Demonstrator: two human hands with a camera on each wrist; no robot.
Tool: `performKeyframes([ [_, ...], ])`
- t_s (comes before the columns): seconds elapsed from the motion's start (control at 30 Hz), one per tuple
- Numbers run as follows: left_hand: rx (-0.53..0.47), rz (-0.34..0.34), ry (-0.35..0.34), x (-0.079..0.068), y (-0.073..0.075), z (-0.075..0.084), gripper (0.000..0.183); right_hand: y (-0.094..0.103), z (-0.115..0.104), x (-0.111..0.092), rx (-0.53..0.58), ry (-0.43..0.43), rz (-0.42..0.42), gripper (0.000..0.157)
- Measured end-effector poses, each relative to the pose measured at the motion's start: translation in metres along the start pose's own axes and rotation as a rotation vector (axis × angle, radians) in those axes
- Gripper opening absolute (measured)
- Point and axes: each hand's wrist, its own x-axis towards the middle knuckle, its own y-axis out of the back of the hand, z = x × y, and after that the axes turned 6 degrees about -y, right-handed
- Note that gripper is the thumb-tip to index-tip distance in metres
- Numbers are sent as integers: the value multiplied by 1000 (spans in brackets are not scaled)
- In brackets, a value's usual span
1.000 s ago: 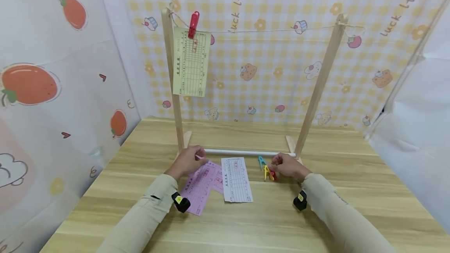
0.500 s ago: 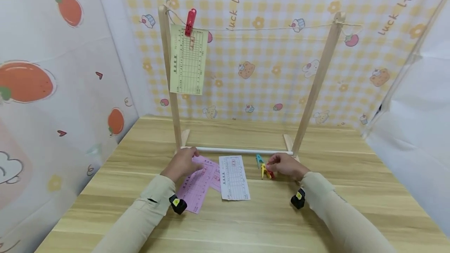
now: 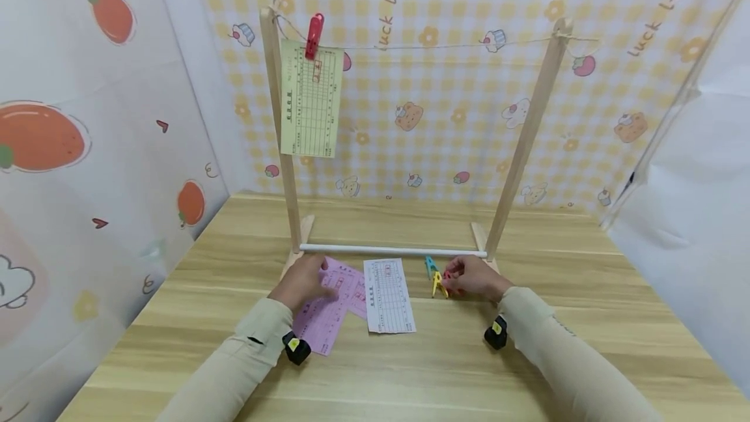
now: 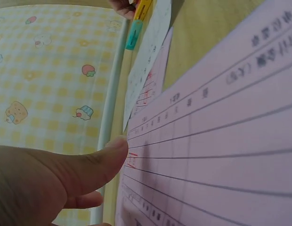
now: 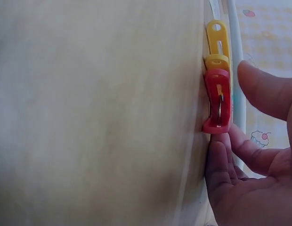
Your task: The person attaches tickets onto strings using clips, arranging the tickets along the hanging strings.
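Note:
My left hand is over the upper left of a pink printed slip, thumb stretched out; the left wrist view has the thumb at the slip's surface. A second pink slip lies partly under a white slip. At right, my right hand is beside a red clothespin, its fingertips right at the clip's near end while the thumb stands apart. Just beyond lie a yellow clothespin and a blue clothespin.
A wooden stand with left post, right post and white bottom rod stands behind the slips. From its string hangs a yellow-green slip, held by a red clothespin. A patterned cloth backs the wooden table.
The camera view has shifted slightly, moving the scene a little left and up. My left thumb has lowered slightly over the pink slip. The right hand stays by the clothespins.

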Motion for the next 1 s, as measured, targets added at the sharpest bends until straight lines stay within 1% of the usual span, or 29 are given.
performKeyframes([
  [0.1,4,-26,31,0,-4,0,57,-1,0,-1,-23,-1,0,23],
  [0.27,62,-22,26,0,-8,1,57,-1,-1,-3,-50,6,5,26],
  [0.37,82,-11,51,-1,-9,4,55,-1,-2,-6,-79,-4,8,33],
  [0.47,95,-4,74,-3,-10,8,55,-2,-4,-9,-139,-11,22,42],
  [0.53,110,0,82,-4,-9,9,54,-2,-5,-10,-173,-15,30,45],
  [0.67,123,10,88,-6,-9,10,53,-3,-4,-11,-222,12,43,42],
  [0.83,114,19,74,-7,-9,9,52,-3,0,-10,-209,39,53,35],
  [1.0,105,25,57,-4,-10,7,52,-2,2,-9,-186,62,44,31],
])
